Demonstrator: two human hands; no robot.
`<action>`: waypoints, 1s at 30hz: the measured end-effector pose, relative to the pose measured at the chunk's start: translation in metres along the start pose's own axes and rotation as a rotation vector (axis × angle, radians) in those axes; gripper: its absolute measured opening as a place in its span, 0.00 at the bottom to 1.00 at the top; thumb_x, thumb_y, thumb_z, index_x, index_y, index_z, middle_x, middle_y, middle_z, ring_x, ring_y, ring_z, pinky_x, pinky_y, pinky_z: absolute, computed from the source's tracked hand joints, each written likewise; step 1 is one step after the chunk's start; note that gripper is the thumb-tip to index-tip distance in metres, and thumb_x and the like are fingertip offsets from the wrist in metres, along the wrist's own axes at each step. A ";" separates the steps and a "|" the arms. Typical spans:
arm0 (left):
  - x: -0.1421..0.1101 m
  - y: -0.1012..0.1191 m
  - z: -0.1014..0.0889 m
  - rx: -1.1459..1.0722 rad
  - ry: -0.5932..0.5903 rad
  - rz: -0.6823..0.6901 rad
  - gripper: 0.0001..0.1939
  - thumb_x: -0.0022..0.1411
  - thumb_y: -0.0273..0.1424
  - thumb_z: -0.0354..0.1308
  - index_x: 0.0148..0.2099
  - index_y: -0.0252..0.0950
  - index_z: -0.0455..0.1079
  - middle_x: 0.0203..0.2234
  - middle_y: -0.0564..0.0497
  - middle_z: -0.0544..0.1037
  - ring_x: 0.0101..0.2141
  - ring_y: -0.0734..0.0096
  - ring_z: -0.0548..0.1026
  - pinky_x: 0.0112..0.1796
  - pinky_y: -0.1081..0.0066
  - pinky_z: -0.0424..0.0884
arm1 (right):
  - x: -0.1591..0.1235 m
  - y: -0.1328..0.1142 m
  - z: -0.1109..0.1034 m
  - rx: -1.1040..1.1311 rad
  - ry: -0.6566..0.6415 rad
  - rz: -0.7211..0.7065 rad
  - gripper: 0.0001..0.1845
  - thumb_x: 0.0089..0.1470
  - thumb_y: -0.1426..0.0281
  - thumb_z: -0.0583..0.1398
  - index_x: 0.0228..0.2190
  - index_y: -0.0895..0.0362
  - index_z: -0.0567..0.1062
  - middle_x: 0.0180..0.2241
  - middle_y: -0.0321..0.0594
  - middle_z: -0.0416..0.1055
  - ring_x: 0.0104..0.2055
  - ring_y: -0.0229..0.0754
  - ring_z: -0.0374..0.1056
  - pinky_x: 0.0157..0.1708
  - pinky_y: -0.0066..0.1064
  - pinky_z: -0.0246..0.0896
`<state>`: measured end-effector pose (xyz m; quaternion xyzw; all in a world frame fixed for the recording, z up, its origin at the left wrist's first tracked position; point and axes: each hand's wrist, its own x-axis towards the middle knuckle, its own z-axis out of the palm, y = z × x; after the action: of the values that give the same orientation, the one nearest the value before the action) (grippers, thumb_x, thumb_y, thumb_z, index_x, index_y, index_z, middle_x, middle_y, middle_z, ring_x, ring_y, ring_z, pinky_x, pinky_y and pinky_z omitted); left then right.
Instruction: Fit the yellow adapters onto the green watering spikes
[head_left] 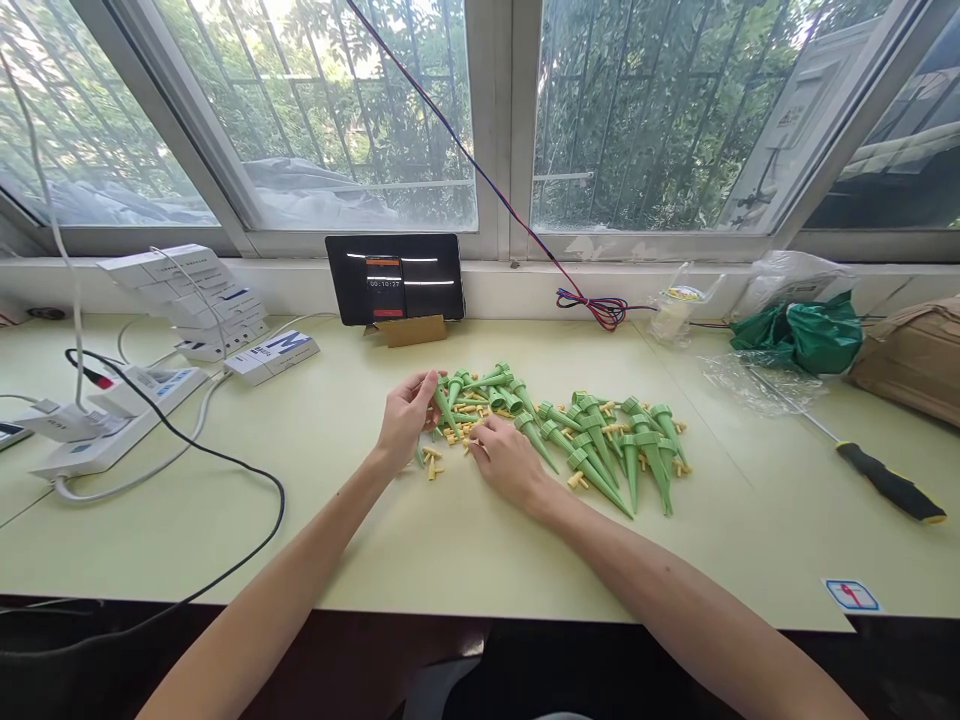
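Note:
My left hand (403, 412) is closed round a green plant watering spike (444, 408), held between thumb and fingers with its narrow end pointing down. Beside it, my right hand (510, 460) reaches low into the small yellow valve pieces (454, 432), its fingers bent together; what they pinch, if anything, is too small to make out. Green spikes with ribbed caps (501, 378) lie behind the hands among more yellow pieces. To the right of my right hand is a group of capped green spikes (592, 445). Some yellow T-shaped valves (432, 466) lie near my left wrist.
A tablet (395, 280) showing a timer leans on a cardboard stand at the back. Power strip (120, 425), black cable (247, 470) and white boxes (217, 300) occupy the left. A screwdriver (889, 482), green plastic bag (799, 335) and brown package (911, 360) lie right.

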<state>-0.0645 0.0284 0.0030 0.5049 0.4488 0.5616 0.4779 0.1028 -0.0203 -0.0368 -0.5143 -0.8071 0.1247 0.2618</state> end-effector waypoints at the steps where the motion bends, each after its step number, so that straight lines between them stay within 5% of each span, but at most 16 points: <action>1: 0.000 -0.001 0.000 0.000 -0.005 -0.007 0.24 0.55 0.50 0.65 0.41 0.34 0.74 0.22 0.55 0.69 0.15 0.82 0.61 0.15 0.76 0.53 | 0.000 -0.001 -0.001 -0.017 -0.017 0.005 0.10 0.65 0.69 0.54 0.40 0.57 0.75 0.41 0.43 0.71 0.37 0.40 0.70 0.35 0.29 0.60; 18: -0.002 -0.002 -0.001 -0.077 -0.116 -0.036 0.24 0.57 0.48 0.64 0.46 0.33 0.76 0.26 0.53 0.69 0.19 0.81 0.61 0.17 0.78 0.55 | 0.001 -0.001 -0.002 -0.057 -0.108 0.021 0.07 0.64 0.75 0.54 0.38 0.59 0.72 0.41 0.46 0.72 0.36 0.43 0.70 0.32 0.31 0.56; 25: -0.002 -0.003 -0.003 -0.103 -0.160 -0.029 0.24 0.57 0.45 0.65 0.49 0.34 0.75 0.26 0.53 0.69 0.19 0.80 0.62 0.18 0.77 0.56 | -0.006 0.014 0.002 0.143 0.031 0.010 0.07 0.63 0.77 0.53 0.34 0.58 0.68 0.35 0.44 0.71 0.34 0.43 0.66 0.33 0.30 0.56; 30: -0.005 -0.006 -0.002 0.101 -0.174 0.006 0.24 0.58 0.47 0.64 0.49 0.34 0.75 0.22 0.56 0.66 0.19 0.79 0.62 0.18 0.77 0.57 | -0.004 0.019 -0.003 0.323 0.170 0.012 0.08 0.62 0.78 0.53 0.31 0.57 0.67 0.30 0.40 0.70 0.31 0.41 0.65 0.33 0.30 0.56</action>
<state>-0.0663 0.0239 -0.0034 0.5765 0.4319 0.4938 0.4871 0.1202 -0.0163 -0.0444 -0.4791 -0.7486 0.2102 0.4073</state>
